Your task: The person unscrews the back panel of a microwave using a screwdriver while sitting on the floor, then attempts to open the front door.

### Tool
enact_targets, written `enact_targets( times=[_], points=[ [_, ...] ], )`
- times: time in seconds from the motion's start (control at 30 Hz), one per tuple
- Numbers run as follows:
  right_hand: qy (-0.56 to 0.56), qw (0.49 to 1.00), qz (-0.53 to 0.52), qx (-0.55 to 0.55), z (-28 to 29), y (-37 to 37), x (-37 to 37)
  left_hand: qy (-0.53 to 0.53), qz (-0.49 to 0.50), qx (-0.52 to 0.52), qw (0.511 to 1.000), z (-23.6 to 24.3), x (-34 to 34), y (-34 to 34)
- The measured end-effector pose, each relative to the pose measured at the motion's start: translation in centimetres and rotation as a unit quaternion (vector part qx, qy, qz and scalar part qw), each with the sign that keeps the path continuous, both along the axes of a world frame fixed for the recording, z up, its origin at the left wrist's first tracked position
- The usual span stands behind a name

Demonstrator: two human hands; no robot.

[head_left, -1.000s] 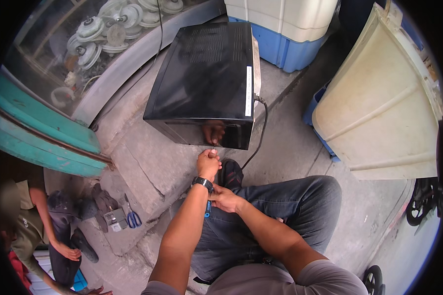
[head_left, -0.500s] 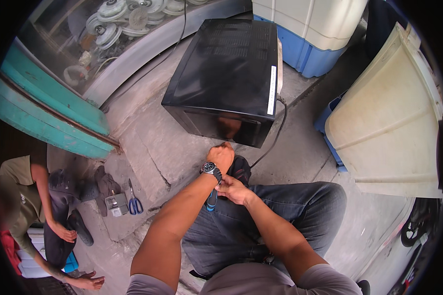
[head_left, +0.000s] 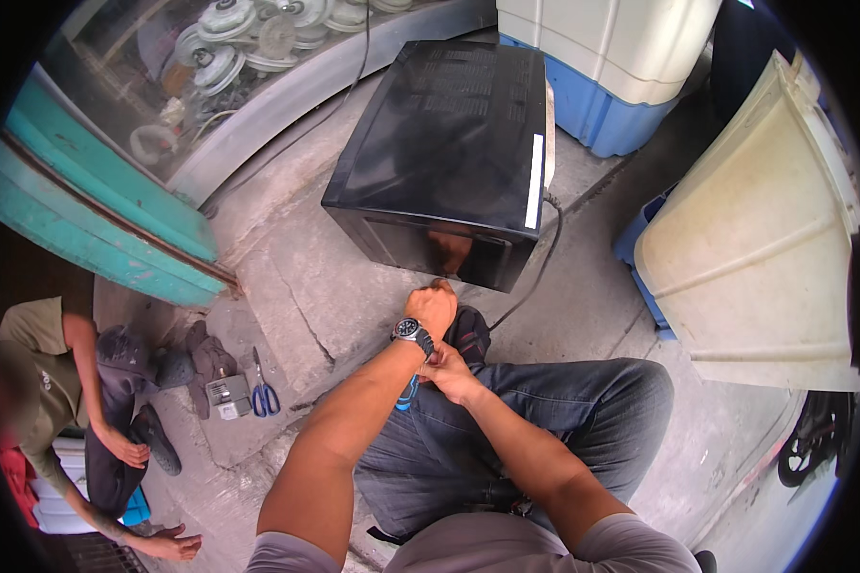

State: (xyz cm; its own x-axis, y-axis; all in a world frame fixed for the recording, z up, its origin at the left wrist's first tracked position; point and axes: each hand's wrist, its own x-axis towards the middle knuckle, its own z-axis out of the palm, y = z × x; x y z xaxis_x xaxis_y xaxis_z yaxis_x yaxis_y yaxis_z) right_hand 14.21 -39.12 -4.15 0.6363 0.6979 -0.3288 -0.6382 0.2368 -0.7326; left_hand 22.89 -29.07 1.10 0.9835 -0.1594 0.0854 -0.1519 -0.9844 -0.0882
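A black microwave oven with a power cord rests on concrete. My left hand, back upward and fingers curled, is at its lower near edge; what the fingers grip is hidden. A watch is on that wrist. My right hand is just behind it, below the wrist, closed on a blue-and-black tool handle, over my jeans. The oven's dark near face reflects a hand.
A seated person is at left, near scissors, a grey metal part and a teal frame. A glass case holds several white round parts. Plastic bins stand behind and at right.
My left wrist has turned, showing the hand's back and the watch face. The oven and surroundings sit farther right in the picture as the view has shifted; both hands remain below the oven's edge.
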Motion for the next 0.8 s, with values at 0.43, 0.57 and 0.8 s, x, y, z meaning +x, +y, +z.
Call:
enact_targets(
  times=[0.43,0.57,0.8],
  points=[
    [0.072,0.997,-0.03,0.03,0.6,0.3,-0.1,-0.02,0.004,-0.02,1.0,-0.3,-0.2,0.0],
    [-0.076,0.987,-0.121,-0.068,-3.7,1.0,0.0,-0.011,0.003,-0.038,0.999,-0.3,0.2,-1.3],
    [0.117,0.99,-0.019,0.076,-0.5,0.3,0.3,-0.014,0.01,-0.017,1.0,-1.0,-0.6,0.1]
  ],
)
